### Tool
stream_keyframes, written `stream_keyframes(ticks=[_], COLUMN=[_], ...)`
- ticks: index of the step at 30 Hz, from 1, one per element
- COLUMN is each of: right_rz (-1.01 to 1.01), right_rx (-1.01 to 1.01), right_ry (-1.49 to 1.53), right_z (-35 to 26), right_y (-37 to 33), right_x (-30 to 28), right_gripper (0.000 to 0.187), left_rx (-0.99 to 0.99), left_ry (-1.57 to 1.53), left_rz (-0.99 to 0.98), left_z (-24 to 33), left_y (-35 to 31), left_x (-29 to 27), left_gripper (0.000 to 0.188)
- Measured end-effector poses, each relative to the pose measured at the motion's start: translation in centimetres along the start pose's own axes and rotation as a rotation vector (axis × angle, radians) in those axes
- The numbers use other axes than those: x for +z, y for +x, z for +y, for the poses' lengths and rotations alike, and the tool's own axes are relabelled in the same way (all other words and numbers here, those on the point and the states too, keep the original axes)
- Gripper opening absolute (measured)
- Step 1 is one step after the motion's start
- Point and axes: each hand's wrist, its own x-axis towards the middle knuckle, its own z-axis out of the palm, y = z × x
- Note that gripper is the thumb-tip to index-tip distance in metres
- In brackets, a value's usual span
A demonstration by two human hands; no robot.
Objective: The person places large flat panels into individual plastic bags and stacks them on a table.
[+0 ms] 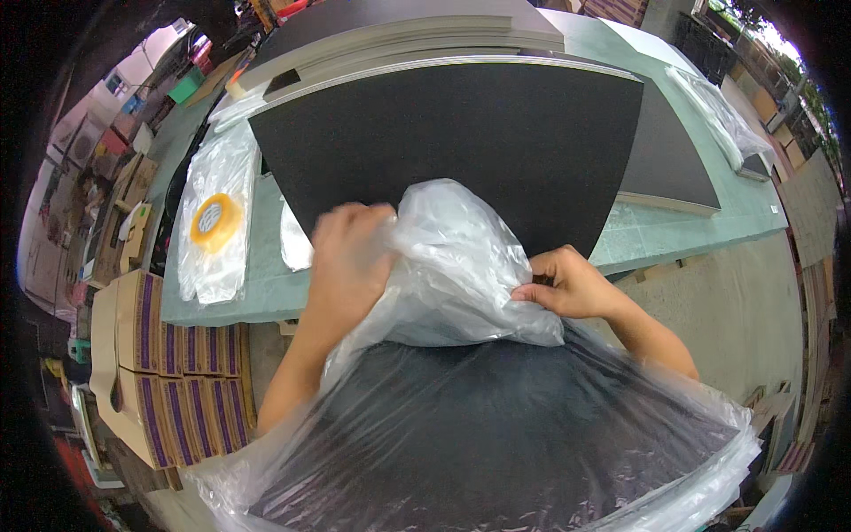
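A clear plastic bag (461,266) is bunched up in the middle, spreading smooth and wrinkled toward me over a dark surface. My left hand (350,257), blurred by motion, has its fingers curled at the bag's left edge. On the other side, my right hand (572,282) pinches the bunched film between thumb and fingers. Behind the bunch, a large black board (452,133) with a pale far edge slants across the table. Whether the dark surface under the film is part of this same board I cannot tell; the bunched plastic hides where they would meet.
A green table (745,208) carries stacked dark boards (399,27) at the back and another board (669,151) at right. Yellow tape (215,223) lies on folded plastic bags (217,270) at left. More clear film (718,115) lies far right. Cardboard cartons (137,399) are stacked at lower left.
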Motion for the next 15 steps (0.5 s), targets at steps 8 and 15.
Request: stream_keyframes(ticks=[8, 15], right_rz=[-0.134, -0.045], right_rx=[0.018, 0.026], right_ry=[0.55, 0.942], right_z=[-2.2, -0.2], right_y=[2.6, 2.2], right_x=[2.9, 0.0], right_gripper=[0.021, 0.032], left_rx=[-0.134, -0.316], left_ry=[-0.729, -0.791], left_rz=[-0.456, -0.379], left_z=[5.2, 3.1], left_y=[-2.7, -1.6], left_x=[1.3, 1.8], left_gripper=[0.066, 0.046])
